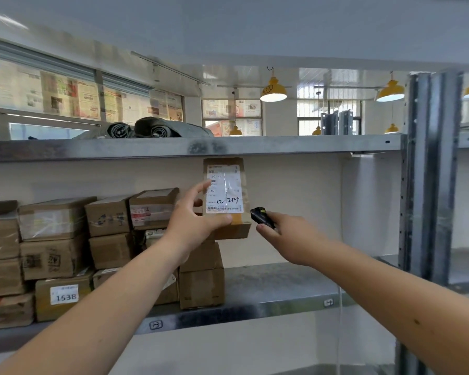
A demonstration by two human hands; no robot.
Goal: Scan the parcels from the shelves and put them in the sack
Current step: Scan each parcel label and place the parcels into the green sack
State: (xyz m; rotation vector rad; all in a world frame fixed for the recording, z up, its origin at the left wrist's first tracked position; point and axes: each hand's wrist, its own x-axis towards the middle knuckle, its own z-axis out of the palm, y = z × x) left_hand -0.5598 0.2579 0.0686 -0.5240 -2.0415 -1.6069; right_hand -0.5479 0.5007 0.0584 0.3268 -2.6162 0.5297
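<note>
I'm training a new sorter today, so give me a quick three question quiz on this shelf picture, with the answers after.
1. True or false: the left hand holds the tall brown cardboard parcel with the white shipping label upright, label toward the camera.
2. What does the right hand hold? A) a roll of tape B) a small black handheld scanner C) a marker pen
3. Fill in: the number printed on the white sticker of the low brown box at the left of the grey metal shelf is ____.

Key: 1 true; 2 B; 3 1538.
</note>
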